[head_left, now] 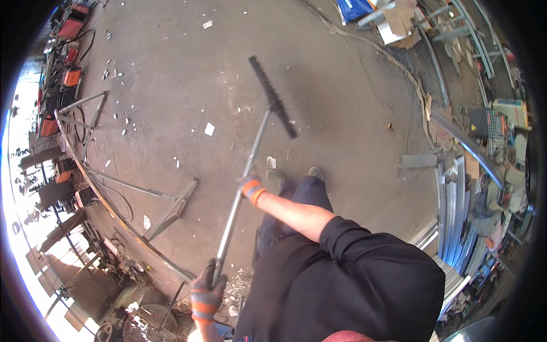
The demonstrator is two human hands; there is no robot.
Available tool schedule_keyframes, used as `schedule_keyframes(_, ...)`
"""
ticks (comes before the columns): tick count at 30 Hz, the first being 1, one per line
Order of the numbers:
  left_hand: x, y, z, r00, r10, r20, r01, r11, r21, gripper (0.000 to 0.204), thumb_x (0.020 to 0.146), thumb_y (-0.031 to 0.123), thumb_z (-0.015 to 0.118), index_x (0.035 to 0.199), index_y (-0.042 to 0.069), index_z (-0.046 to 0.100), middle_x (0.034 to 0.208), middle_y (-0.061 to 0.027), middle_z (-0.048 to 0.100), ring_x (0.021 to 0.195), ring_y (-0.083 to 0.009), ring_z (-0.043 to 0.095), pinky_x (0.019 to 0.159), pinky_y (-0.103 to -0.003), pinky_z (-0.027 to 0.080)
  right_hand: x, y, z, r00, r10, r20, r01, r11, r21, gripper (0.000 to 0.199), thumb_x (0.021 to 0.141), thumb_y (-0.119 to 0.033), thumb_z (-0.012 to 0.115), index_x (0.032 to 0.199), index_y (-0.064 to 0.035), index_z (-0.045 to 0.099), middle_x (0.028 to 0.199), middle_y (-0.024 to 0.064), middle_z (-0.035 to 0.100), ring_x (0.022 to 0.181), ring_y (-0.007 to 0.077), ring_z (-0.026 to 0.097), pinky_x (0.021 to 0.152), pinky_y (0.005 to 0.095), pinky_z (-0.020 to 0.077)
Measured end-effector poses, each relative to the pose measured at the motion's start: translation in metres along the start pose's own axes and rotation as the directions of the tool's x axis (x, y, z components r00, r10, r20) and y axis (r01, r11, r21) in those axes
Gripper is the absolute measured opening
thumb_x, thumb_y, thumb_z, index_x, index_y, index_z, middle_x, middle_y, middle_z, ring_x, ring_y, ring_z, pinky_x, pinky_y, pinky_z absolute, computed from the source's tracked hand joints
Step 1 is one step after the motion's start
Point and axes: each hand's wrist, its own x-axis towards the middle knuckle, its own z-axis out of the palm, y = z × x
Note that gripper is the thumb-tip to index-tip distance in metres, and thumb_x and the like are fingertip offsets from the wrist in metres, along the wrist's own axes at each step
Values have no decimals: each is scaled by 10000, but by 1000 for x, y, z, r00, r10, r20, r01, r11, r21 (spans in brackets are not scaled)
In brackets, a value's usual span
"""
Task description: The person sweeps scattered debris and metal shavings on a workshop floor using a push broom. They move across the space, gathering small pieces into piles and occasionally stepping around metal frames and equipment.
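A push broom with a silvery metal handle (238, 196) slants across the view, its wide dark bristle head (272, 97) down on the floor ahead of my feet. Partway along the handle, my right hand (249, 187), in a grey and orange glove, is wrapped round it. Lower down, my left hand (208, 293) grips close to the upper end of the same handle, also gloved. Scraps lie around the broom head, among them a white piece of paper (209, 129) to its left and another pale scrap (271, 162) by my shoe.
On the left lies a long metal frame (114, 214) with triangular brackets, beside a cable and orange-red machines (72, 77). A floor fan (151, 324) stands at lower left. Metal channels (454, 199) and cardboard (399, 23) line the right side. Small debris dots the concrete floor (171, 57).
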Motion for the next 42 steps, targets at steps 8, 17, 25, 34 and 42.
schedule_keyframes(8,215,145,143,964,198,179,-211,976,56,477,955,308,620,1353,49,571,1088,-267,695,1046,-452,652,911,-512,510,224,-50,-320,965,-2,-262,49,984,173,233,967,-328,632,898,-106,647,787,62,629,722,206,616,614,451,513)
schedule_keyframes(17,243,186,72,988,-90,123,81,994,76,482,987,289,578,1413,64,559,1163,-254,693,1087,-449,651,935,-500,510,228,-113,-199,983,-32,-182,21,998,-61,263,829,-302,672,873,-44,698,833,194,721,777,338,712,665,494,532)
schedule_keyframes(25,133,223,24,921,-390,-6,389,916,95,597,918,172,725,1444,-20,519,1146,-168,712,1023,-157,667,880,-298,526,104,-152,-95,800,-236,552,507,758,-410,489,811,-324,706,1205,-49,614,993,200,728,921,369,704,773,467,570)
schedule_keyframes(34,201,246,72,973,-221,68,228,966,-123,577,866,105,749,1398,-30,572,1089,-136,749,1003,-119,691,866,-298,551,188,-169,-253,995,-94,-34,90,991,-94,507,810,-329,715,1183,7,645,894,243,718,865,407,708,756,501,558)
schedule_keyframes(42,478,358,77,925,349,148,-378,875,302,511,930,309,666,1354,32,605,1176,-236,701,1038,-407,685,912,-456,529,443,-252,-441,944,-54,-325,155,943,295,422,978,-428,534,839,-60,689,711,109,659,634,263,597,577,492,450)
